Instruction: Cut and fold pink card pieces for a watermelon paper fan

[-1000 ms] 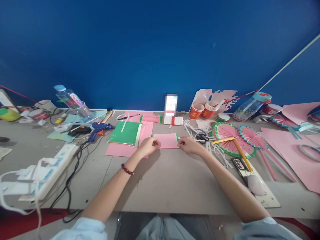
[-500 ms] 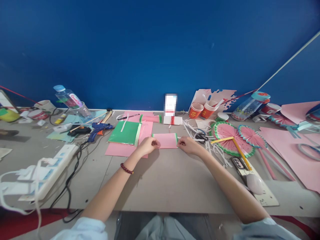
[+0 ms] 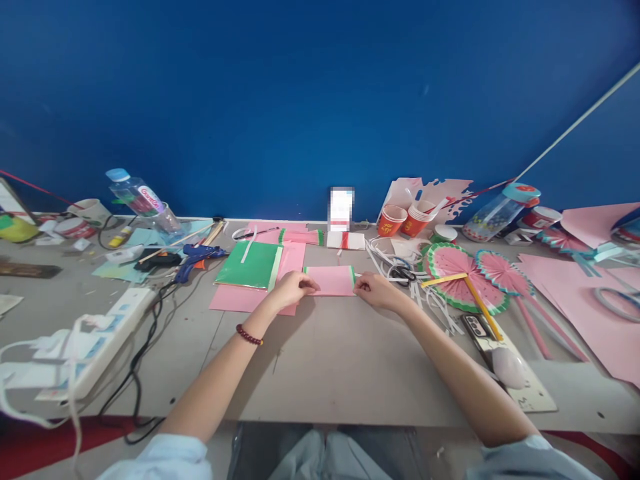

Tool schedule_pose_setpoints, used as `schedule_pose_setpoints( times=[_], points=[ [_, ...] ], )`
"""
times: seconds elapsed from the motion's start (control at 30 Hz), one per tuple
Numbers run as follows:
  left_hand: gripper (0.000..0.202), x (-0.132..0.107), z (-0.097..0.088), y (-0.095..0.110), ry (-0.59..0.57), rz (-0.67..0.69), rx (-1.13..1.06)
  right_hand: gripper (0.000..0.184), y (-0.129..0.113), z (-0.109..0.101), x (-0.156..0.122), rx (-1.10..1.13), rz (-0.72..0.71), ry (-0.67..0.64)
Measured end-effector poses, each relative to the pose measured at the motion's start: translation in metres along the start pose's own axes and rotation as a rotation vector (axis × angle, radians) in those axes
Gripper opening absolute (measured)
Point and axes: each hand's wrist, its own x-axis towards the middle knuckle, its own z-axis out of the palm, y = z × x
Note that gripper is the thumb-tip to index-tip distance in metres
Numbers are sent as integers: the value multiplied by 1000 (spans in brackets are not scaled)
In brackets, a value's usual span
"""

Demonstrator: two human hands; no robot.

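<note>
A small rectangle of pink paper [image 3: 333, 281] with narrow green strips along its left and right ends lies on the grey table before me. My left hand [image 3: 299, 288] is closed at the paper's near left corner, thumb and fingers pinched on its edge. At the near right corner my right hand [image 3: 373, 291] pinches the other end in the same way. Close beside my left hand is a stack of green paper [image 3: 250, 265] on larger pink sheets [image 3: 235, 299]. A pleated pink strip with green ends [image 3: 301, 237] lies behind.
Left stand a blue glue gun [image 3: 200, 257], a white power strip [image 3: 113, 340] with black cables and a plastic bottle [image 3: 145, 200]. To the right are scissors [image 3: 403, 274], white paper strips, red paper cups [image 3: 391, 221], round watermelon fans [image 3: 457, 277], a yellow folding ruler [image 3: 483, 310] and a phone [image 3: 479, 328].
Almost nothing differs. My left forearm has shifted slightly left, while both hands keep their pinch at the paper's ends and the paper stays in place.
</note>
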Motion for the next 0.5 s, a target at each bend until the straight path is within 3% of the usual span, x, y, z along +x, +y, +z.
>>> schedule_pose_setpoints(
  times=[0.5],
  points=[
    [9, 3, 3, -11, 46, -7, 10, 13, -3, -2, -1, 31, 10, -1]
  ],
)
